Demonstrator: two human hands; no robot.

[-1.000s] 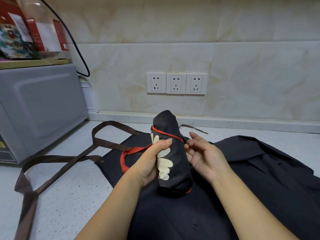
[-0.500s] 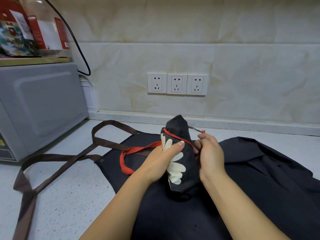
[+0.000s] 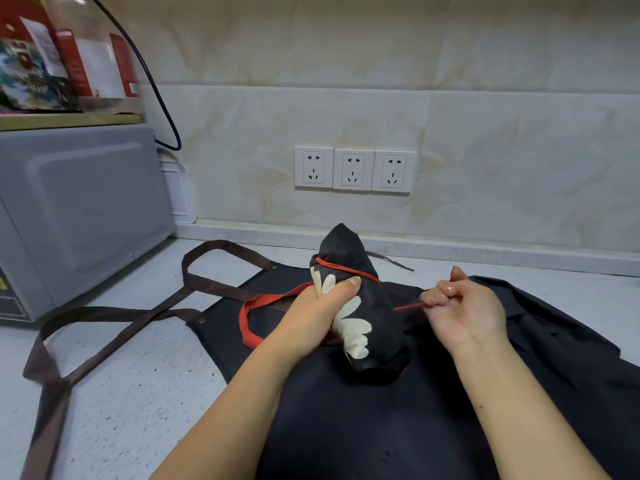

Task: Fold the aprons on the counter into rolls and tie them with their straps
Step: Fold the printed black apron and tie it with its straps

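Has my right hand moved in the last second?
Yes. The right hand has moved right: it was below the rightmost wall socket, now it is past it, pinching the red strap pulled out from the rolled apron.

Kitchen corner with cream tiled wall (image 3: 485, 126) under soft, even light.
At 12 o'clock, three white sockets (image 3: 353, 169) side by side on the tiles, above a pale ledge (image 3: 502, 249) along the wall's foot. At 9 o'clock, a grey microwave (image 3: 79, 209) standing on the speckled white counter (image 3: 114, 393). At 10 o'clock, on top of it, a wooden board (image 3: 69, 120) with red-and-white packets (image 3: 31, 64) and a clear container (image 3: 90, 36). At 11 o'clock, a black cable (image 3: 172, 148) looping down to the microwave's far corner.
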